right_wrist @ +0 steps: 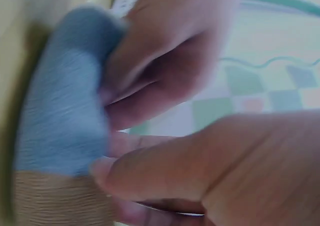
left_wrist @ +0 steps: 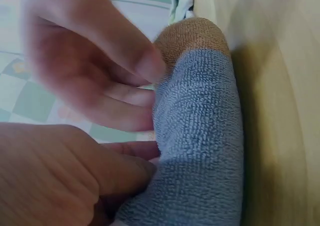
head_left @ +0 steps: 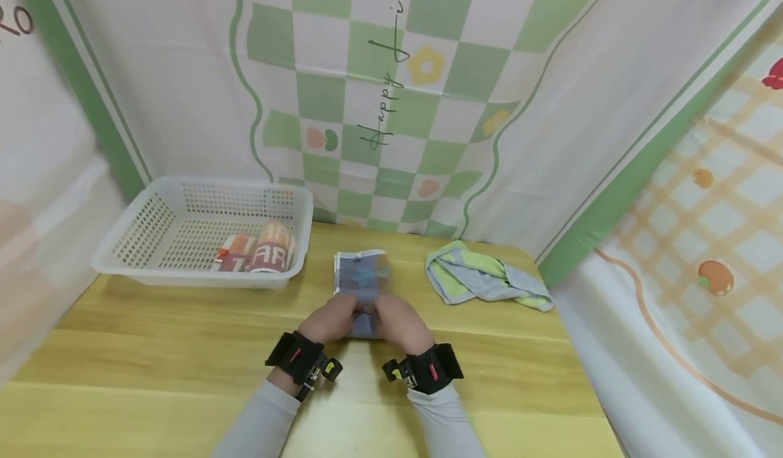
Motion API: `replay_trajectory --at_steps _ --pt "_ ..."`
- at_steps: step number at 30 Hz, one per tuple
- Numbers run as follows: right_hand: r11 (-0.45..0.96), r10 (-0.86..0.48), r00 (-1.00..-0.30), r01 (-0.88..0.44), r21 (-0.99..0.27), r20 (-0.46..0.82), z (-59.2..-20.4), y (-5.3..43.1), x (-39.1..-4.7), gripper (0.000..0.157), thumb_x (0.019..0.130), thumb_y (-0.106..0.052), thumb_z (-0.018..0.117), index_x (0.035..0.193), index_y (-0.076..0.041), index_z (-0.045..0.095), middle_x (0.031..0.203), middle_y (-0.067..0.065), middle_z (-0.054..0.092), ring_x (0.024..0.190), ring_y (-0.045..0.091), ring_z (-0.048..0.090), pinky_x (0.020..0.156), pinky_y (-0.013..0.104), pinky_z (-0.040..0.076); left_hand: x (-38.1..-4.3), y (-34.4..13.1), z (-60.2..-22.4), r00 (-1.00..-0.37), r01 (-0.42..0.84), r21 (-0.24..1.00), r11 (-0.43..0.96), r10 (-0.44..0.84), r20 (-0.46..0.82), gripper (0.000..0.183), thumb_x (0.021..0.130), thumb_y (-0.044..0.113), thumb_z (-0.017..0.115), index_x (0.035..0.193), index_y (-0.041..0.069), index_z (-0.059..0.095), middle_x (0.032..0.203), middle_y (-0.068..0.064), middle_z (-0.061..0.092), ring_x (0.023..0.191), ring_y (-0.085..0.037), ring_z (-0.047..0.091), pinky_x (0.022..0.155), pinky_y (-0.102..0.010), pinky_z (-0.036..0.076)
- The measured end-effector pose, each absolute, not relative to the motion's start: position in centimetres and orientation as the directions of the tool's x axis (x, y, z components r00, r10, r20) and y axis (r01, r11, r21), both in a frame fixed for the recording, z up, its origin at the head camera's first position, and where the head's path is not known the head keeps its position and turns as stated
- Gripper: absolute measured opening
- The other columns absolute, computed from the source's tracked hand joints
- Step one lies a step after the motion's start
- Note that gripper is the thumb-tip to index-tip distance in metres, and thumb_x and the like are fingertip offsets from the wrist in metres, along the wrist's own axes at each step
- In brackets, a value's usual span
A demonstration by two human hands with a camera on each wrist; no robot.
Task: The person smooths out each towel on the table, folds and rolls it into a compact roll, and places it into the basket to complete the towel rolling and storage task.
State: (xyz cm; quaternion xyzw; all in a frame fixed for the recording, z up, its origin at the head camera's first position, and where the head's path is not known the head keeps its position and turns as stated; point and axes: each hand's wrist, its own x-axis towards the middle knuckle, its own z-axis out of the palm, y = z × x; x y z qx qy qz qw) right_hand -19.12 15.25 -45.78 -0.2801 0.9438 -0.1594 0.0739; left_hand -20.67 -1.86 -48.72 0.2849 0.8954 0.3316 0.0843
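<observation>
At back, green-and-white checked fabric curtain (head_left: 318, 57); yellow wood-grain tabletop (head_left: 508, 383); white perforated plastic basket (head_left: 202, 279), left; blue-and-brown terry cloth (head_left: 361, 274), centre, wood showing along both side edges. Left hand (head_left: 330, 317) and right hand (head_left: 402, 321): fingers nearly closed, pinching the cloth. Lettering: "Happy Life" on curtain, "AR" on orange-and-maroon roll (head_left: 272, 246) in basket.

Head view: fingers of left hand (head_left: 333, 316) and right hand (head_left: 402, 320) mostly hidden around 6 o'clock; they also cover part of the towel (left_wrist: 200, 116). Sleeves (head_left: 446, 423) cut by bottom edge at 6 and 7. Wrist strap (head_left: 431, 370) tag print too small to read. Roll (head_left: 271, 246) at 8–9: print only partly legible. Wall lettering (head_left: 17, 20) clipped at 10.

Left wrist: right hand blurred, cut at 11; towel clipped at 6.

Right wrist: left hand and towel blurred, towel clipped at 7.
</observation>
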Motion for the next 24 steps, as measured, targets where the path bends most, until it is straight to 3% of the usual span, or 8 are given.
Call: replay_trajectory --at_steps 6,9,11,14,16,19,21,24 --pt "0.809 -0.553 -0.832 -0.551 -0.204 0.053 -46.2 14.3 -18.2 0.025 0.076 0.018 0.065 0.075 -0.007 0.062 0.073 0.003 0.061 0.068 0.016 0.056 0.060 0.027 0.046 -21.0 -2.1 -48.9 -0.852 0.379 0.686 0.621 0.523 -0.003 0.021 0.092 -0.010 0.053 0.085 0.002 0.070 0.079 -0.007 0.063 0.071 -0.018 0.053 0.067 -0.033 0.046" --pt "0.826 -0.546 -0.835 -0.550 -0.125 0.070 -47.0 14.0 -18.3 0.021 0.079 0.013 0.067 0.080 -0.007 0.062 0.077 0.007 0.065 0.073 0.022 0.063 0.062 0.032 0.051 -20.6 -2.2 -48.3 -0.872 0.386 0.652 0.652 0.490 0.026 0.018 0.092 -0.007 0.059 0.087 0.002 0.073 0.081 -0.005 0.065 0.072 -0.017 0.056 0.066 -0.032 0.049" --pt "0.836 -0.534 -0.843 -0.537 -0.114 0.059 -47.3 13.9 -18.5 0.017 0.082 0.009 0.067 0.084 -0.007 0.062 0.080 0.009 0.066 0.077 0.025 0.065 0.065 0.035 0.054 -20.3 -2.4 -47.7 -0.883 0.389 0.628 0.674 0.468 0.045 0.018 0.092 -0.002 0.064 0.077 0.005 0.072 0.073 -0.002 0.063 0.067 -0.015 0.055 0.062 -0.030 0.047" --pt "0.831 -0.530 -0.847 -0.526 -0.180 0.028 -47.5 14.2 -19.1 0.016 0.084 0.009 0.064 0.091 -0.005 0.062 0.084 0.010 0.066 0.080 0.025 0.064 0.069 0.036 0.054 -20.0 -2.5 -47.0 -0.887 0.398 0.606 0.689 0.458 0.062 0.027 0.088 0.002 0.070 0.063 0.009 0.063 0.061 0.004 0.051 0.057 -0.012 0.047 0.055 -0.027 0.040" --pt "0.812 -0.538 -0.843 -0.521 -0.262 0.007 -47.6 14.4 -19.5 0.016 0.086 0.009 0.064 0.095 -0.004 0.063 0.088 0.010 0.067 0.083 0.023 0.064 0.073 0.036 0.055 -19.9 -2.5 -46.7 -0.877 0.414 0.598 0.687 0.477 0.058 0.028 0.087 0.002 0.073 0.063 0.009 0.061 0.061 0.003 0.051 0.057 -0.012 0.045 0.055 -0.028 0.038" --pt "0.786 -0.552 -0.832 -0.499 -0.365 -0.050 -47.7 14.7 -20.0 0.019 0.091 0.005 0.063 0.109 -0.001 0.065 0.099 0.012 0.070 0.093 0.024 0.067 0.081 0.037 0.056 -19.8 -2.4 -46.8 -0.861 0.449 0.568 0.690 0.505 0.067 0.017 0.081 -0.009 0.071 0.077 0.007 0.068 0.075 -0.003 0.062 0.069 -0.015 0.054 0.064 -0.032 0.047" --pt "0.777 -0.553 -0.828 -0.475 -0.414 -0.088 -47.7 14.8 -20.3 0.024 0.094 0.002 0.062 0.118 0.000 0.066 0.108 0.015 0.071 0.099 0.025 0.068 0.087 0.039 0.057 -19.9 -2.3 -46.9 -0.860 0.457 0.543 0.705 0.507 0.065 0.020 0.081 -0.013 0.067 0.088 0.006 0.072 0.086 -0.007 0.068 0.078 -0.019 0.060 0.072 -0.037 0.052" --pt "0.780 -0.552 -0.828 -0.469 -0.415 -0.100 -47.5 15.1 -20.4 0.029 0.095 0.003 0.059 0.123 -0.001 0.067 0.114 0.016 0.070 0.106 0.028 0.067 0.091 0.040 0.056 -20.0 -2.0 -47.2 -0.858 0.465 0.516 0.720 0.510 0.061 0.023 0.084 -0.014 0.062 0.092 0.006 0.072 0.090 -0.011 0.070 0.084 -0.025 0.065 0.076 -0.041 0.055"
